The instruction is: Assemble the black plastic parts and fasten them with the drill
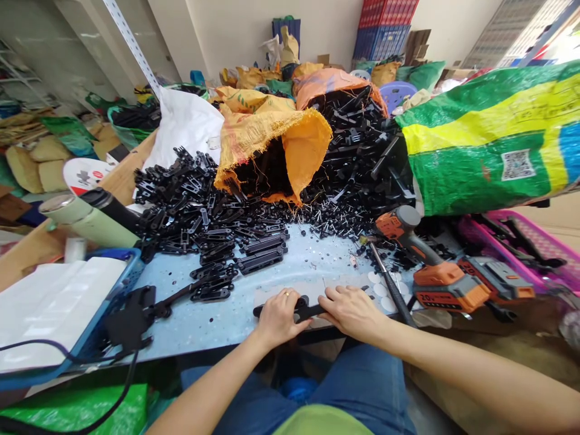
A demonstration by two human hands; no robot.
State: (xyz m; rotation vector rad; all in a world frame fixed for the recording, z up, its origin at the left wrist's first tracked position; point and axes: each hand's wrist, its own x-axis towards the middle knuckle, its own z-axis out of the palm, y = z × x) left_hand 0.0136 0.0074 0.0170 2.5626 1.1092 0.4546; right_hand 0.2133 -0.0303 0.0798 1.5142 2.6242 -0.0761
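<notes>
At the front edge of the light blue table (181, 326), both hands grip one long black plastic arm part (308, 312) lying level over a pale board (324, 283). My left hand (280, 317) is closed around its left portion, a ring on one finger. My right hand (351, 311) has its fingers bent over the right portion, hiding much of it. A round black knob shows between the hands. Right of my right hand lie white round discs (385, 304) and a hammer-like tool with a black handle (394, 290).
An orange cordless drill (435, 272) lies on the right. Heaped black plastic parts (190, 217) and loose screws (333, 214) cover the back. Open sacks, one yellow (272, 133) and one green (475, 157), stand behind. A blue basket (90, 338) with papers is left, a pink basket (539, 235) right.
</notes>
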